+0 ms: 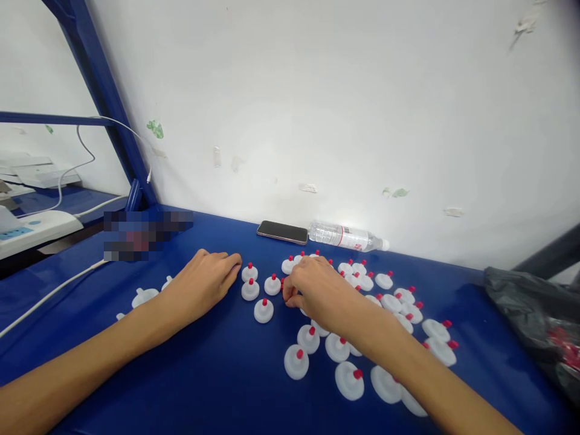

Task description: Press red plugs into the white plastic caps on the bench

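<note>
Several round white plastic discs, each with a small red cap on a central spout, lie on the blue table. My left hand (pixel 206 279) rests left of a pair of them, the upper disc (pixel 249 274) being closest to its fingertips. Its fingers are bent and pressed together, and whatever they hold is hidden. Over the main group is my right hand (pixel 312 283), thumb and fingers drawn into a pinch at a small red cap (pixel 282 284). The hand hides the part under that cap. A white disc without a red cap (pixel 144 296) lies behind my left forearm.
Along the wall lie a black phone (pixel 283 232) and a clear water bottle (pixel 342 234) on its side. A dark plastic bag (pixel 521 314) with red pieces sits at right. At left are a white cable (pixel 58 293), a power strip (pixel 40 228) and a blue frame post (pixel 104 78).
</note>
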Available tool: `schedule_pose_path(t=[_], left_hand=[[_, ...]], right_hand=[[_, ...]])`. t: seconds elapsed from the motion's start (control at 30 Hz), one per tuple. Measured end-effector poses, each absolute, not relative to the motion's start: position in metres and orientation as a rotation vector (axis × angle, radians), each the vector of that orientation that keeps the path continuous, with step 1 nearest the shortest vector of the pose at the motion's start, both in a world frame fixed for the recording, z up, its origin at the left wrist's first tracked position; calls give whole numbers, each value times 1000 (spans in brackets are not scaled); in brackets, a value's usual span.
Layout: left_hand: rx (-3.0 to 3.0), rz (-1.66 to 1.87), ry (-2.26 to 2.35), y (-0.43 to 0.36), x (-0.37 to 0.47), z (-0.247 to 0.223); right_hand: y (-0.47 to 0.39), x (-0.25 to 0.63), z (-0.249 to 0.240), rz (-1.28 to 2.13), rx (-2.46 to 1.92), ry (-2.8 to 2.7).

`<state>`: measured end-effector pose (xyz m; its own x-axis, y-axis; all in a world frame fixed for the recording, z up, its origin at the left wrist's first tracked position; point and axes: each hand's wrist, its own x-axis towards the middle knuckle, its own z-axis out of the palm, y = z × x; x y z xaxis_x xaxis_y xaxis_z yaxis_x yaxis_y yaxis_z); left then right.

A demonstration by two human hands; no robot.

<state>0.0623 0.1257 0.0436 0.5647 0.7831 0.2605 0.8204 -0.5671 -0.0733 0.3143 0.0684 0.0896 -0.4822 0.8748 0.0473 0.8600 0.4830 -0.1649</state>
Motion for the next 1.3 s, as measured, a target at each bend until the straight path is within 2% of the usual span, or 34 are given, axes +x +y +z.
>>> schedule_pose_path(t=[0.27, 0.47, 0.63, 0.87, 1.0, 1.17, 1.3], left_hand=[[-2604, -323, -1460, 116, 59, 71], [-2859, -214, -1294, 110, 43, 70], [-2957, -237, -1355, 116, 37, 71], [-2790, -747, -1275, 119, 49, 77], [-2815, -999, -1134, 110, 59, 78], [-2824, -1121, -1020, 101, 66, 71], [-2817, -1183, -918, 99, 68, 68]], right_hand=[[72, 321, 89, 72, -1496, -2569], [70, 324, 93, 22, -1479, -2517], [65, 323, 104, 20, -1510, -2480], [65, 318, 114, 22, -1416, -2361], [62, 317, 119, 193, -1326, -2199], [56, 309, 127, 536, -1181, -1937], [55, 306, 124, 559, -1157, -1942]])
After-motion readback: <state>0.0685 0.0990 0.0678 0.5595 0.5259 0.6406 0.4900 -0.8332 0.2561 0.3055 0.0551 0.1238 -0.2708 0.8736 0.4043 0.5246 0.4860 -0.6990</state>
